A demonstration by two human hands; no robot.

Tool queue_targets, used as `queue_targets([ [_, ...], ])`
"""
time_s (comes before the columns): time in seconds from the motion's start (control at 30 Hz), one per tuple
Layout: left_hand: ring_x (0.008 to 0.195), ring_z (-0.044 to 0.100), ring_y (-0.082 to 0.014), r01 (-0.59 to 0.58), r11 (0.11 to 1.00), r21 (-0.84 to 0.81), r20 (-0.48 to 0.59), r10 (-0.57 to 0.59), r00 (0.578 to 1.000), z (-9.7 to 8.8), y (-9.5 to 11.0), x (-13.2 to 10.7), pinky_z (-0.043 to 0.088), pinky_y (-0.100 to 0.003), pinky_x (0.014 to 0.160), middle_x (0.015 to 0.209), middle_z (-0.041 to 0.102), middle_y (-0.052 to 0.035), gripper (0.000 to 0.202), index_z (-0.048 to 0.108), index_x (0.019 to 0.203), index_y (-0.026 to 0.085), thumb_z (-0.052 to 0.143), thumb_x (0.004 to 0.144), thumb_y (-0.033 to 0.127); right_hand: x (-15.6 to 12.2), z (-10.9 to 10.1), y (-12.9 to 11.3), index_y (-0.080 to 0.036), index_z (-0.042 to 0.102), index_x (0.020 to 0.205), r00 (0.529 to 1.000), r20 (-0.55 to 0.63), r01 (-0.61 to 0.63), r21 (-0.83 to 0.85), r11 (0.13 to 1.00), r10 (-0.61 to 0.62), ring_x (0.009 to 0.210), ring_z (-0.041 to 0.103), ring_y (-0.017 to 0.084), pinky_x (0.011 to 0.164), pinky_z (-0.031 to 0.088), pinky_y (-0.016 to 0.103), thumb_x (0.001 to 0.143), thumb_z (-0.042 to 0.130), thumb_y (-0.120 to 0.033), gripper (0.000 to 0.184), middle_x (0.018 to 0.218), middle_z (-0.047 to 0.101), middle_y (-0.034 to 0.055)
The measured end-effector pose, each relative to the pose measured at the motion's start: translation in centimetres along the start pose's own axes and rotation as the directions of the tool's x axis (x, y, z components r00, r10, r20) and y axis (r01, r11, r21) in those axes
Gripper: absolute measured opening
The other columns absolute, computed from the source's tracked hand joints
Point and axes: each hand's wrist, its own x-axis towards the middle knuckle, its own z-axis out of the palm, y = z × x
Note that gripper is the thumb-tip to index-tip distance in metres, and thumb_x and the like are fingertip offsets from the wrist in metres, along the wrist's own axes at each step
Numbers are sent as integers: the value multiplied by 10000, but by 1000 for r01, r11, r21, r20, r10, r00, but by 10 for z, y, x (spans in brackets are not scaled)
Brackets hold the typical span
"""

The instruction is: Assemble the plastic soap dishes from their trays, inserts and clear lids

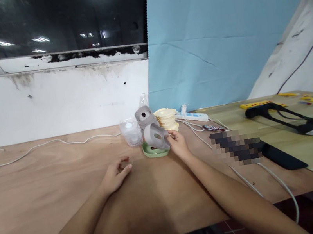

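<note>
My right hand (178, 144) is closed on the right edge of a grey plastic shell (151, 134) with an oval hole, which is tilted above a green tray-like shell (155, 154). Behind them stands a stack of grey shells (144, 115). On the left of the stack are clear plastic containers (131, 132); on its right, a pile of cream-coloured pieces (166, 116). My left hand (117, 174) rests on the wooden table, apart from the shells, fingers loosely curved with a gap between thumb and fingers and nothing held.
A white power strip (193, 116) lies by the wall with cables running from it. To the right are a dark flat object (283, 155), partly blurred out, and a black strap-like frame (309, 127). A white cable (59, 140) crosses the table's left side.
</note>
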Motion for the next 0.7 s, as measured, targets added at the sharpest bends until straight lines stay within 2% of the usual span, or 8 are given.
queue_targets([
  [0.1, 748, 618, -169, -65, 981, 183, 25, 61, 998, -6, 1, -1, 487, -299, 708, 980, 686, -62, 448, 596, 1156, 185, 536, 853, 509, 13, -11, 18, -132, 664, 934, 997, 27, -68, -3, 998, 68, 573, 529, 138, 561, 403, 246, 733, 585, -418, 359, 664, 636, 16],
  [0.2, 742, 619, -167, -101, 968, 230, 48, 92, 995, -8, 1, -1, 484, -290, 701, 925, 686, -48, 409, 609, 1132, 187, 520, 868, 486, 17, -14, 30, -131, 681, 864, 983, 129, -127, -49, 991, 133, 619, 550, 147, 598, 416, 254, 708, 621, -454, 364, 710, 662, 35],
  [0.33, 751, 622, -168, -126, 961, 248, 69, 112, 991, -8, 2, 0, 484, -280, 696, 913, 687, -49, 391, 618, 1114, 186, 516, 871, 474, 16, -13, 36, -134, 672, 814, 961, 222, -159, -40, 986, 164, 563, 515, 131, 550, 387, 242, 733, 598, -540, 421, 658, 639, 19],
  [0.43, 757, 623, -172, -130, 958, 255, 88, 111, 990, -8, 2, 0, 487, -280, 697, 913, 688, -52, 390, 623, 1108, 185, 518, 868, 475, 15, -12, 33, -134, 661, 778, 965, 212, -138, -80, 987, 152, 534, 493, 124, 522, 363, 234, 738, 588, -572, 446, 603, 609, 5],
  [0.57, 808, 630, -184, -133, 955, 265, 98, 111, 989, -9, 3, 0, 486, -288, 723, 939, 690, -54, 377, 628, 1107, 195, 515, 872, 467, 14, -14, 28, -143, 613, 642, 971, 188, -119, -168, 979, 150, 487, 459, 110, 476, 324, 221, 755, 572, -580, 454, 491, 522, -16],
  [0.7, 822, 631, -182, -135, 955, 263, 99, 112, 989, -8, 2, 0, 487, -287, 734, 948, 692, -50, 373, 629, 1109, 196, 522, 871, 462, 11, -14, 23, -162, 576, 599, 957, 145, -224, -173, 959, 250, 383, 394, 94, 398, 273, 220, 750, 572, -597, 460, 405, 449, -41],
])
